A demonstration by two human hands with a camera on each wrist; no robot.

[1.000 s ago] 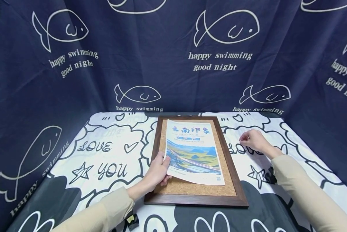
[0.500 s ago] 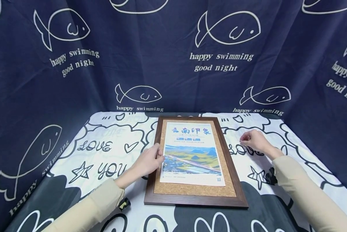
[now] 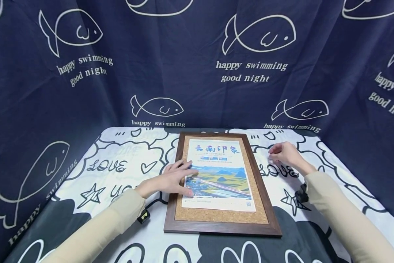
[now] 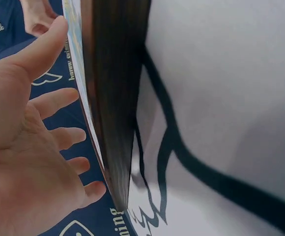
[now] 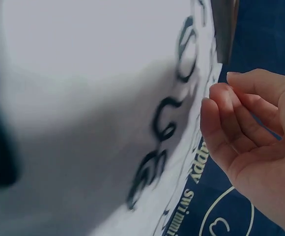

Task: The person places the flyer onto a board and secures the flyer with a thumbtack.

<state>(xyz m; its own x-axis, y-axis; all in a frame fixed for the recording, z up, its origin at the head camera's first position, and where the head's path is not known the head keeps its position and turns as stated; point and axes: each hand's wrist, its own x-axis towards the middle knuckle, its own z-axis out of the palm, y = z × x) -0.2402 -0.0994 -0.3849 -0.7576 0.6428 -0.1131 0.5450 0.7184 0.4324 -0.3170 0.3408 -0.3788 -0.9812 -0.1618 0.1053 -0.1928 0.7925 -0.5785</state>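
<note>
A printed poster with blue lettering and a landscape picture lies flat on a cork board in a dark brown wooden frame. My left hand is spread over the poster's left edge, its fingertips at the paper and its palm above the frame's left side. My right hand hovers right of the frame, over the patterned cloth. In the right wrist view its fingers are curled, with the thumb against a fingertip; I cannot tell whether something small is between them.
The black-and-white patterned cloth covers the table under the frame. Behind it hangs a navy curtain with white fish drawings. Small dark wrist cameras sit under the left cuff and beside the right cuff.
My left hand has let go of the poster's left edge and spread out over it. The poster's lifted lower left part has come down flat. My right hand has barely shifted.
</note>
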